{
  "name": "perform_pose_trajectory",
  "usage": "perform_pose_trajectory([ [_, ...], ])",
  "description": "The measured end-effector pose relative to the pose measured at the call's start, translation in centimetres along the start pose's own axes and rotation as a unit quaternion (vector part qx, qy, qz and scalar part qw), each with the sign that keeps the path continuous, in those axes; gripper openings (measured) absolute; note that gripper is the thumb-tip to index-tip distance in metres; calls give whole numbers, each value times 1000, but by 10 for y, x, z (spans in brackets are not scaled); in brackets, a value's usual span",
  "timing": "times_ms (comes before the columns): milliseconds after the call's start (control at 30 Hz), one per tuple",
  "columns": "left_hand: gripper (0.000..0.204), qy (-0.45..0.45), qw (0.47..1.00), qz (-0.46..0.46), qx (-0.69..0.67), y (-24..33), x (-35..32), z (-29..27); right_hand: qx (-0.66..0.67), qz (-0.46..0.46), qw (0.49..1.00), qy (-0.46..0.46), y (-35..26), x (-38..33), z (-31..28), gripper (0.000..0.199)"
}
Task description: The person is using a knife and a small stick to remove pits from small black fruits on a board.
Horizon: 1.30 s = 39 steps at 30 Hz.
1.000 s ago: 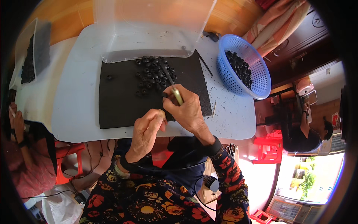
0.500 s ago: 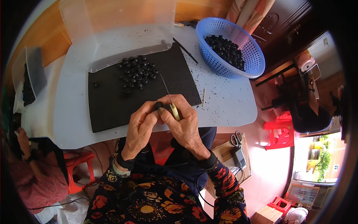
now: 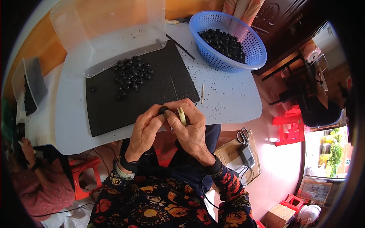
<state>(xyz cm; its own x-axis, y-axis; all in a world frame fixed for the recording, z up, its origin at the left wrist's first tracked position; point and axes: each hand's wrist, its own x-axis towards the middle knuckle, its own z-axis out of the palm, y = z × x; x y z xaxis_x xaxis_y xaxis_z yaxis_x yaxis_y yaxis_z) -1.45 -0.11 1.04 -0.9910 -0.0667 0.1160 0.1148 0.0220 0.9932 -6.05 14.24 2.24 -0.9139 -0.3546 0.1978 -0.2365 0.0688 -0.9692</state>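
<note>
Near the table's front edge my two hands meet, fingertips close together. Between the thumb and fingers of my left hand (image 3: 144, 128) is a small round black part (image 3: 163, 110), mostly covered by the fingers. My right hand (image 3: 190, 127) is closed around a trimming tool with a pale yellow-green handle (image 3: 182, 117); its thin metal blade (image 3: 173, 88) points away from me. My right thumb rests by the black part. Beyond the hands, a pile of round black parts with holes (image 3: 133, 74) lies on a dark mat (image 3: 108, 110).
A blue perforated basket (image 3: 251, 65) of black parts stands at the far right. A clear plastic bin (image 3: 110, 26) lies behind the mat. A black rod (image 3: 180, 46) and a thin stick (image 3: 202, 94) lie among scattered crumbs. At left, another person's hand (image 3: 27, 150) shows.
The view has shifted slightly, so the table things sit further left. My fingers have turned the black part, which shows less, and the tool's handle has tilted a little.
</note>
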Motion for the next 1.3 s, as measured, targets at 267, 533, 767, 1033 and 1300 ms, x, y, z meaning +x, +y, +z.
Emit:
perform_pose_trajectory([
  [267,20,3,994,-46,-100,-4,-3,7,151,28,988,-11,-4,-3,-1,11],
  [533,17,28,999,30,-9,-6,1,9,-123,-5,992,-13,10,-16,-16,17],
  [767,18,7,996,66,53,-11,4,8,-202,-63,977,-31,10,-17,-14,21],
  [1033,20,19,993,105,57,-16,5,10,-239,-83,967,-44,13,-15,-15,25],
  [1300,20,16,993,90,80,-17,5,9,-241,-65,966,-61,11,-14,-17,26],
])
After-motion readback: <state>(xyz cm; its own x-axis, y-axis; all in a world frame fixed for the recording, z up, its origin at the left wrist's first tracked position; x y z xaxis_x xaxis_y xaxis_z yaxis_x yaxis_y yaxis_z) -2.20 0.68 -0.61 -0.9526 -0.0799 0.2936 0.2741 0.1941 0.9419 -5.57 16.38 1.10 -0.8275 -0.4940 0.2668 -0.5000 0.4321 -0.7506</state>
